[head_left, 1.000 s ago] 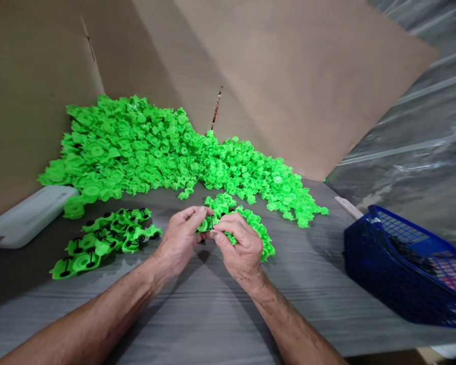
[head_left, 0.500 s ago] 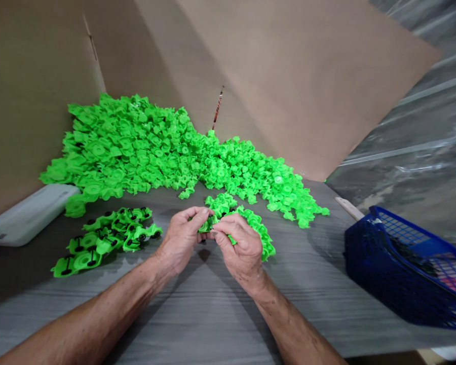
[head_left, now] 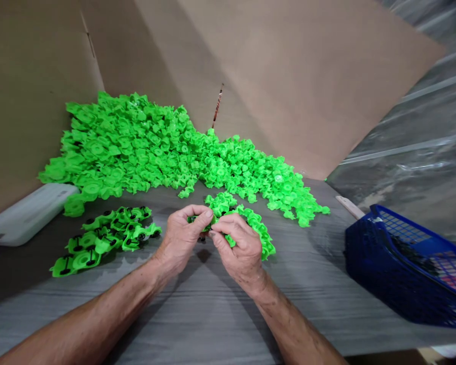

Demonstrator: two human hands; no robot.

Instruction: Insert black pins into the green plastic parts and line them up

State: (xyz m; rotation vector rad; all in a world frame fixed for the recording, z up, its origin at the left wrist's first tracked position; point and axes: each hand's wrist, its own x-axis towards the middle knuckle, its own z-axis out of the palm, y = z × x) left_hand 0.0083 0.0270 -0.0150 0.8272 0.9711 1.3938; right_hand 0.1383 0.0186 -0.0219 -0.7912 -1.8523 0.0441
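Cardboard panels (head_left: 300, 76) beside plastic sheeting (head_left: 410, 152)

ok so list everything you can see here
loose green plastic parts: one large heap, bright green, against the cardboard
green parts with black pins: roughly a dozen, green and black, front left on the tabletop
small green cluster: one, bright green, at the hands
white plastic case: one, white, far left
blue mesh basket: one, dark blue, right
wooden strip: one, pale, beside the basket
thin stick: one, brownish, behind the heap
cardboard sheets: several, brown, behind everything
plastic sheeting: grey, far right
tabletop: one, grey, underneath
left hand: pinching a green part
right hand: pinching the same part
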